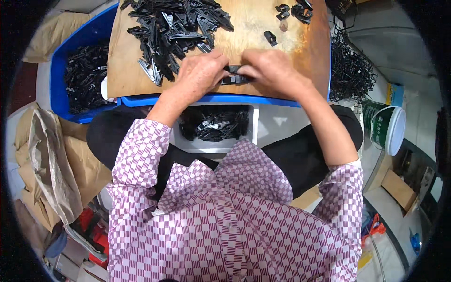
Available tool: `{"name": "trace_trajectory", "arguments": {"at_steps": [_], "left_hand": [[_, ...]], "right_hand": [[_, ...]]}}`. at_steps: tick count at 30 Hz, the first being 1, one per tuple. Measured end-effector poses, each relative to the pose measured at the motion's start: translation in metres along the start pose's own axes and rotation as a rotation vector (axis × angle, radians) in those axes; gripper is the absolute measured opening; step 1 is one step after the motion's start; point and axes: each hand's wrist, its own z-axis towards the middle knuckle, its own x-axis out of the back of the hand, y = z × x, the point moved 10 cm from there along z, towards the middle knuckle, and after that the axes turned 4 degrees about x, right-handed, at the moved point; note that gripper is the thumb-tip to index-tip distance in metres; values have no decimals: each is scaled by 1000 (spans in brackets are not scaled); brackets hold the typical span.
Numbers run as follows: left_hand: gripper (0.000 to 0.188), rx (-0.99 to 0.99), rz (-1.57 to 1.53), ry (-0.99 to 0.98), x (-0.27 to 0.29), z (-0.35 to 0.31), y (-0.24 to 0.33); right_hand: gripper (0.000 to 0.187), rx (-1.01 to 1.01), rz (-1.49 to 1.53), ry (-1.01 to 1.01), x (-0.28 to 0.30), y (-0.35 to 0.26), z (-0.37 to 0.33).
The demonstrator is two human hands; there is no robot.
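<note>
Both hands meet near the front edge of the wooden worktop; the left hand and the right hand pinch together one small black plastic part, which lies on the board between their fingertips; each hand is closed on one end of it, though the fingers hide how the piece is fitted.

The part sits close to the edge of the board; if a finger slips while pressing, I think the piece may jump off and fall down, perhaps into the white bin of black parts below, where it would mix with the others; too strong pressure at a wrong angle could also bend or crack the thin plastic.

The big pile of black parts lies just beside the left hand; a wide move of the wrist could push some of them over the board into the blue crate; the few small clips at the far right are well apart and seem safe.
</note>
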Motion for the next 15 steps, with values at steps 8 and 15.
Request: {"name": "trace_trajectory", "arguments": {"at_steps": [8,15], "left_hand": [[18,57,267,184,20,4,-27],[19,-53,270,186,4,21,-15]], "right_hand": [[24,-252,-266,293,22,75,-1],[27,-139,199,564,26,70,-19]]}}
